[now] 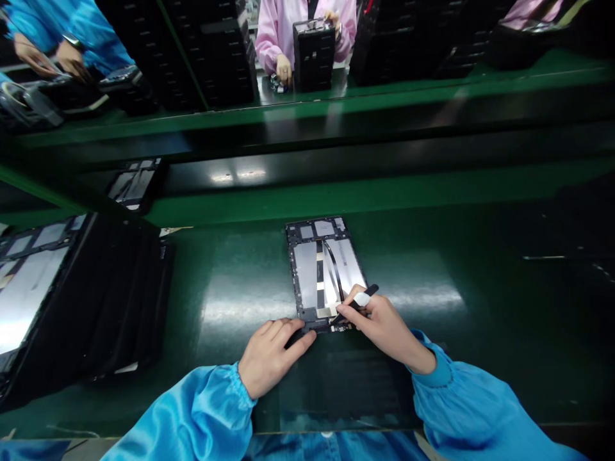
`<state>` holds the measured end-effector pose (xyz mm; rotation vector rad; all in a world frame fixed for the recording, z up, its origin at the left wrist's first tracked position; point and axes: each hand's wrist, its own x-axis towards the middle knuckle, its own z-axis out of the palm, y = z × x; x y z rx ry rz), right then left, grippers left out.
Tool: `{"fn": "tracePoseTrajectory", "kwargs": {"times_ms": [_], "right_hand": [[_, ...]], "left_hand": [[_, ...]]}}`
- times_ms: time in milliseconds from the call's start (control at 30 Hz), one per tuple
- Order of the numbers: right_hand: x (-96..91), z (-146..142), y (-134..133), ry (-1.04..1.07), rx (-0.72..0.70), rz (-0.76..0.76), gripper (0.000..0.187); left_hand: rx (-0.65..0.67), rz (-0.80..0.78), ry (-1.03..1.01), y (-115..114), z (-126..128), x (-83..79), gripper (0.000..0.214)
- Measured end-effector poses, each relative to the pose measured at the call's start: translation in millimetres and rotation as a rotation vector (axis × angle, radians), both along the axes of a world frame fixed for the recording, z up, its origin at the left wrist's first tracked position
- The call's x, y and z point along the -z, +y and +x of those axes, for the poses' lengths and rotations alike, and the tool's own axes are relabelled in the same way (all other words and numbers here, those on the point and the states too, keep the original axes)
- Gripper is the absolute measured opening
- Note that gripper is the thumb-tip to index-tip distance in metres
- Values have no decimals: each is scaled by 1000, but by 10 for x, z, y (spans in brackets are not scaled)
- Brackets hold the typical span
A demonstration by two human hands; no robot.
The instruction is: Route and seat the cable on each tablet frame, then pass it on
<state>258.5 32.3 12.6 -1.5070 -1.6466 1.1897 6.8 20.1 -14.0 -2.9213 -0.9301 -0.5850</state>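
An opened tablet (343,256) lies on the green bench before me, its silver back plate, dark flex cables and lower circuit parts exposed. At its lower left corner, my left hand (270,355) grips the edge with thumb and fingers. My right hand (384,323) is closed around what look like black tweezers (373,290) with a white wrap. Their tip points down at the parts along the tablet's lower edge, beside a pale tape patch (327,312). Whether the tip touches a part is too small to tell.
To the left stands a stack of black trays (120,301) with another opened tablet (36,275) on top. One more opened tablet (134,182) sits farther back. Behind the green ledge (384,96), a person in pink (269,32) and one in blue (91,32) handle devices.
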Motion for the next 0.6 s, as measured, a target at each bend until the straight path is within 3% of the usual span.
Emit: {"fn": "tracePoseTrajectory", "kwargs": {"times_ms": [267, 600], "right_hand": [[-28, -15, 14, -44, -18, 27, 24], [-58, -32, 22, -93, -22, 13, 24]], "left_hand": [[-1, -3, 87, -6, -1, -36, 40], [-20, -33, 108, -20, 32, -56, 39]]}}
